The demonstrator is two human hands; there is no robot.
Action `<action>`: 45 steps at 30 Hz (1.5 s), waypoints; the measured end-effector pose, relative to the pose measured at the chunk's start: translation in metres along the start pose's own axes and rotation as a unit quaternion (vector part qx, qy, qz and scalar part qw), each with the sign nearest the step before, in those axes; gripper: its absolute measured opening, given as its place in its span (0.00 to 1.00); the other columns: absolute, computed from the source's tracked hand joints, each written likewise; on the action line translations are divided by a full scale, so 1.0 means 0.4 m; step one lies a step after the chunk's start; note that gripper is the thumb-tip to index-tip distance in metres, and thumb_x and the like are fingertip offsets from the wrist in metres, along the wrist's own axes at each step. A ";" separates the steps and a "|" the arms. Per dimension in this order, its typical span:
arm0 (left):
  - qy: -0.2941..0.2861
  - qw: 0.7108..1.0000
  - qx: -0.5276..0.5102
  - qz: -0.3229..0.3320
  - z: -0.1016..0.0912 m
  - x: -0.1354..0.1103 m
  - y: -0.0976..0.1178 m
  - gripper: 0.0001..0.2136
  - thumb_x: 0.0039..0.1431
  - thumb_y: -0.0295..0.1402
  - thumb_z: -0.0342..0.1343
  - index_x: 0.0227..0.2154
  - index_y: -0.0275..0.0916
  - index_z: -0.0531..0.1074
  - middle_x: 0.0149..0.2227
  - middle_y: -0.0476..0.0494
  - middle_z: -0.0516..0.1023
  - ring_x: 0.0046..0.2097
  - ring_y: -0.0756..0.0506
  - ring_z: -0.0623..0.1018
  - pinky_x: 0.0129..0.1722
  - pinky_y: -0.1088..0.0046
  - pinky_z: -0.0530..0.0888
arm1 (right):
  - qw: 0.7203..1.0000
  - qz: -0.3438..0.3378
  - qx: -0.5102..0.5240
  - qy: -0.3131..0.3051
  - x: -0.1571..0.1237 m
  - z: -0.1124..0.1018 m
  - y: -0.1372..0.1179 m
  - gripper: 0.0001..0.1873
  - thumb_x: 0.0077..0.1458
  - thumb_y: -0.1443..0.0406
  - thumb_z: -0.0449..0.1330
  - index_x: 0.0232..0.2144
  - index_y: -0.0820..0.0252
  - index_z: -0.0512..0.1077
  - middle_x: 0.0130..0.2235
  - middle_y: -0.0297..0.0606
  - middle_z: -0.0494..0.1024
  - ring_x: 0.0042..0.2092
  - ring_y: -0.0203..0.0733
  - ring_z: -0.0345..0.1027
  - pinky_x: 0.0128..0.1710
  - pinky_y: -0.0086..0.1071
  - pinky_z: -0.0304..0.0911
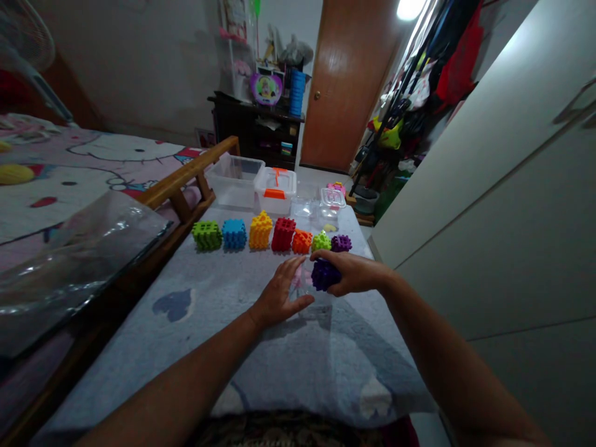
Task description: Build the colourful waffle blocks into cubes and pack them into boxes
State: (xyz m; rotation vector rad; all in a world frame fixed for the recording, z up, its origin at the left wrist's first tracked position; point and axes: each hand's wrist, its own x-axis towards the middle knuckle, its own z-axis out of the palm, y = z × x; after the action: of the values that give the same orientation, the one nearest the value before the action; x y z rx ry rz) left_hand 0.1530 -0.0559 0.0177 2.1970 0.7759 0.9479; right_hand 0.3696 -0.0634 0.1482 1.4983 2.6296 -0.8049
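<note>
My right hand (pixel 351 273) is curled around a dark purple block cube (pixel 323 274) just above the cloth-covered table (pixel 209 323). My left hand (pixel 282 293) rests beside it with fingers spread, touching a clear plastic bag or container that is hard to make out. Behind the hands runs a row of block cubes: green (pixel 207 236), blue (pixel 233 234), yellow (pixel 260 230), red (pixel 283 234), orange (pixel 302 241), lime (pixel 321 241) and a small purple one (pixel 341 243).
Clear plastic tubs (pixel 233 180), a lidded box with an orange handle (pixel 275 189) and small clear containers (pixel 332 198) stand at the table's far end. A bed with a wooden rail (pixel 186 177) lies left; white wardrobe doors (pixel 488 186) stand right.
</note>
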 end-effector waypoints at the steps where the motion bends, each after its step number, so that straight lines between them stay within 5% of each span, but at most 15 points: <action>1: 0.002 1.000 0.001 0.002 0.000 0.000 0.001 0.38 0.59 0.52 0.55 0.66 0.38 0.52 0.65 0.30 0.58 0.66 0.34 0.60 0.65 0.49 0.57 | 1.000 0.008 -0.012 -0.009 0.007 -0.002 -0.003 0.40 0.43 0.67 0.66 0.60 0.60 0.61 0.48 0.44 0.76 0.44 0.44 0.71 0.45 0.34 0.64; 12: 0.003 1.000 0.011 0.013 0.001 0.000 0.000 0.38 0.59 0.50 0.55 0.67 0.39 0.51 0.65 0.31 0.60 0.65 0.34 0.61 0.65 0.48 0.58 | 0.994 0.011 -0.061 -0.088 0.073 0.021 0.009 0.44 0.41 0.67 0.69 0.61 0.60 0.60 0.51 0.46 0.77 0.48 0.48 0.72 0.45 0.34 0.65; 19: 0.007 1.000 0.017 0.015 0.003 -0.003 -0.004 0.38 0.60 0.50 0.55 0.67 0.37 0.51 0.65 0.30 0.59 0.66 0.34 0.60 0.65 0.49 0.58 | 0.977 -0.029 -0.195 -0.076 0.108 0.079 0.015 0.26 0.50 0.66 0.65 0.51 0.68 0.67 0.44 0.53 0.79 0.43 0.51 0.75 0.40 0.35 0.66; 26: 0.006 1.000 0.025 0.018 0.005 -0.003 -0.006 0.38 0.59 0.51 0.55 0.66 0.38 0.51 0.64 0.30 0.60 0.66 0.34 0.60 0.65 0.49 0.59 | 0.966 -0.025 -0.240 -0.093 0.115 0.101 0.016 0.26 0.55 0.67 0.61 0.54 0.72 0.65 0.45 0.57 0.79 0.46 0.56 0.76 0.42 0.39 0.68; 35: 0.004 0.999 0.022 0.028 0.008 -0.001 -0.007 0.37 0.60 0.50 0.54 0.67 0.39 0.50 0.65 0.31 0.59 0.65 0.34 0.61 0.65 0.49 0.59 | 0.968 -0.022 -0.205 -0.141 0.119 0.075 0.013 0.25 0.54 0.67 0.63 0.52 0.71 0.66 0.49 0.57 0.77 0.49 0.53 0.74 0.45 0.36 0.67; 45: 0.014 0.999 0.030 0.035 0.008 -0.002 -0.011 0.38 0.59 0.49 0.56 0.67 0.41 0.50 0.64 0.32 0.61 0.65 0.35 0.62 0.64 0.49 0.60 | 0.959 0.007 -0.188 -0.210 0.113 0.019 -0.024 0.28 0.50 0.68 0.64 0.53 0.71 0.66 0.46 0.51 0.77 0.42 0.46 0.71 0.40 0.32 0.63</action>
State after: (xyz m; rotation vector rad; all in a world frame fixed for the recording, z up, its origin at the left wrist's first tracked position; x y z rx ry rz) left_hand 0.1539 -0.0546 0.0126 2.2809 0.7538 1.0035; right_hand 0.3354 -0.0343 0.1342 1.1016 2.2858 -0.5083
